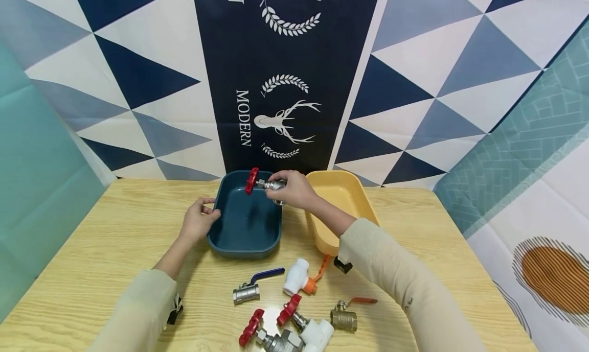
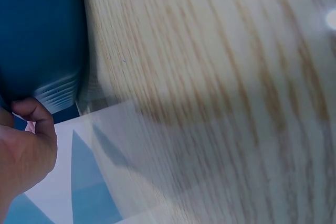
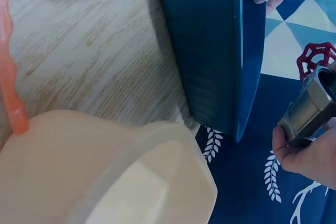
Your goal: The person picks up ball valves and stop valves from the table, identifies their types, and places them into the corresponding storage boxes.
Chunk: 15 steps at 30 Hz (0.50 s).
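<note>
Red-wheeled valve held over the blue bin

Down at the near edge, a metal valve (image 1: 278,342) with a red wheel lies against a white valve (image 1: 316,335) with a wheel to match, both tipped on their sides on the wood-grain surface (image 1: 129,270). Just beyond, right of them, sits a brass valve (image 1: 343,320), red lever pointing right; over on the left, a steel valve (image 1: 246,293) with a blue lever; between and a touch farther, a white plastic valve (image 1: 296,277) with an orange handle. That loose cluster looks laid out within easy reach of both arms.

Up we go to the bins! The left hand (image 1: 198,220) has thumb and fingers pinched on the left rim of the blue bin (image 1: 244,224), probably to steady it. And here's the right hand (image 1: 296,188), clamped round the body of the held valve (image 1: 271,185), its red wheel sticking out leftward: a sensible hold, I'd say, since the body gives a firm grip. That valve hangs above the blue bin, not touching it. The yellow bin (image 1: 338,191) stands just to the right, partly behind the forearm. At the back, a patterned cloth (image 1: 285,122) rises.
</note>
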{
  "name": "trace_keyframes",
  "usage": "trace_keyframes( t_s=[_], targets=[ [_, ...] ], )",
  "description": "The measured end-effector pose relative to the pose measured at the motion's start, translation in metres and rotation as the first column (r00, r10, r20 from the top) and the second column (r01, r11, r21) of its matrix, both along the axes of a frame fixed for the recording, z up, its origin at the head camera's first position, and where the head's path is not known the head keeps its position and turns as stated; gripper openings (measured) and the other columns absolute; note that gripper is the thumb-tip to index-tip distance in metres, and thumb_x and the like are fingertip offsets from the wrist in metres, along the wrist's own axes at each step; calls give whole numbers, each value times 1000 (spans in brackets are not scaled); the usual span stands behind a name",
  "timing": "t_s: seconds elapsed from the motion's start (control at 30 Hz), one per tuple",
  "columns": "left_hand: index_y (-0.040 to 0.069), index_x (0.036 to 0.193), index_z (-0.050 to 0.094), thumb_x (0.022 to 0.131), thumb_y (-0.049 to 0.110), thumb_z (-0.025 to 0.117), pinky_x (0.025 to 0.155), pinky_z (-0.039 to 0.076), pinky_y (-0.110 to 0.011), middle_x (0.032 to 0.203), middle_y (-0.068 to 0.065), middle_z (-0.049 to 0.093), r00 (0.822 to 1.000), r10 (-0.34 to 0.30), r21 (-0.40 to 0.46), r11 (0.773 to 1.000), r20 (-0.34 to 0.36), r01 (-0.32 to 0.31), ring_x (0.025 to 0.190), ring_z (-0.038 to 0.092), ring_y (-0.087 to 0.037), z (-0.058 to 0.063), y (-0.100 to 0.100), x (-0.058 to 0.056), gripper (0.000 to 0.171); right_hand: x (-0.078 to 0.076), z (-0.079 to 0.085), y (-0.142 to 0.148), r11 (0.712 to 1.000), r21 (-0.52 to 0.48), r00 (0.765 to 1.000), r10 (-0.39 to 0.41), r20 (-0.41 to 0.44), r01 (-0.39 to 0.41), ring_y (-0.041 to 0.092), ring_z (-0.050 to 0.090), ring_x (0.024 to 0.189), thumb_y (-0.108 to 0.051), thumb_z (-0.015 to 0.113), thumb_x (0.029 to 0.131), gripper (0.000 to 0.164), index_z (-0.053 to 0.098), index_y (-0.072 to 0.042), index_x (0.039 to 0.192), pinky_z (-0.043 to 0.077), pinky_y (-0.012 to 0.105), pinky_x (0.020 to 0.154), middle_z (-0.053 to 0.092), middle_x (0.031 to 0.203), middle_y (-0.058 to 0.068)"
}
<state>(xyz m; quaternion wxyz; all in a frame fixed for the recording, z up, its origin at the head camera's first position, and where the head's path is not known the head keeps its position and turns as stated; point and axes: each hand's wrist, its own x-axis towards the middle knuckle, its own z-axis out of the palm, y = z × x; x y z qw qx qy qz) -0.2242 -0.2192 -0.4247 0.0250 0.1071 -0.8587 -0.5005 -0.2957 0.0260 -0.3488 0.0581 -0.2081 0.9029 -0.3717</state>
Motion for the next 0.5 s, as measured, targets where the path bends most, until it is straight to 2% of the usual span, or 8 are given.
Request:
trace_keyframes(
  t_s=[0.5],
  targets=[
    [0,125,50,88,14,55,60,41,-23,84,-5,50,1000,4,0,1000,-5,-4,69,46,-13,-3,-1,-1,39,-5,-5,-8,1000,1,1000,-13,16,13,17,58,78,-27,70,76,32,68,-12,104,48,22,63,66,96,6]
  ],
)
